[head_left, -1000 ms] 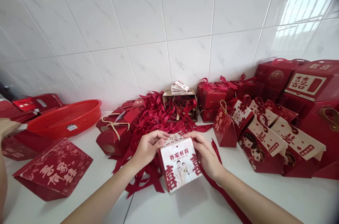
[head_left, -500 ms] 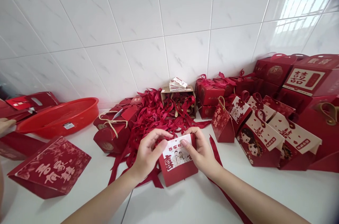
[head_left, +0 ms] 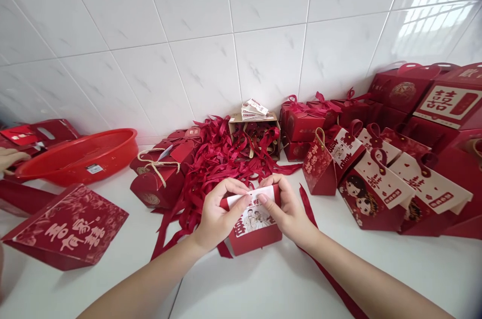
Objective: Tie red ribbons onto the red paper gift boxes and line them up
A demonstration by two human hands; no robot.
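Observation:
A small red gift box [head_left: 256,244] with a white printed front flap stands on the white table in front of me. The flap shows a drawn couple and red characters. My left hand [head_left: 222,213] grips its top left edge, thumb on the white flap and fingers behind. At the top right, my right hand [head_left: 284,206] pinches the same edge, thumb in front. The fingertips behind the box are partly hidden. Just beyond the hands lies a heap of dark red ribbons [head_left: 216,158].
A cardboard box [head_left: 277,144] of straps with cards on top stands by the tiled wall. Finished red boxes [head_left: 380,198] crowd the right. At left are a red basin [head_left: 113,158], a red box [head_left: 75,233] and another person's hand [head_left: 13,158].
Both hands keep hold of the gift box, whose top edge now tips back more, with the upper print more covered. The view has shifted slightly.

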